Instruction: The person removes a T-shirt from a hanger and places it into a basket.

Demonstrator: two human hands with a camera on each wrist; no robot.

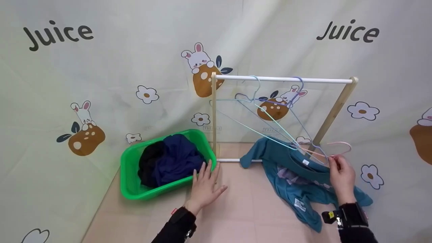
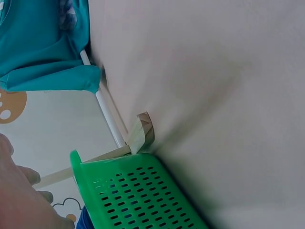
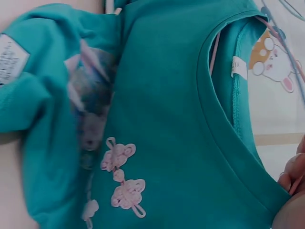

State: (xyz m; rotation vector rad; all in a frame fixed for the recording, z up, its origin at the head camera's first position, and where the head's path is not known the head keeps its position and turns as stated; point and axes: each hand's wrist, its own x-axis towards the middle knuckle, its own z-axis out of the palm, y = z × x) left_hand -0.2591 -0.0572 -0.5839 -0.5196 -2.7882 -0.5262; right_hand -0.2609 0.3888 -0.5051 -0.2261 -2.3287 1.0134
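On the right, my right hand (image 1: 342,177) pinches the pink hanger (image 1: 341,142) just below its hook, at the neckline of a teal top (image 1: 270,152). The hanger's arms run inside the collar, mostly hidden by cloth. Pink flower-shaped knot buttons and a small white neck label show on the top (image 3: 162,95) in the right wrist view; its lower part lies rumpled on the surface. My left hand (image 1: 204,189), fingers spread and straight, is at the near right corner of a green basket (image 1: 124,175). Dark blue cloth (image 1: 179,158) and black cloth (image 1: 148,162) lie bunched inside.
A small rack with a white top bar (image 1: 229,77) and wooden posts (image 1: 334,111) stands behind the top. From its bar hang a light green-blue hanger (image 1: 233,123) and a purple-blue hanger (image 1: 299,88). A printed curtain (image 1: 135,67) closes off the back.
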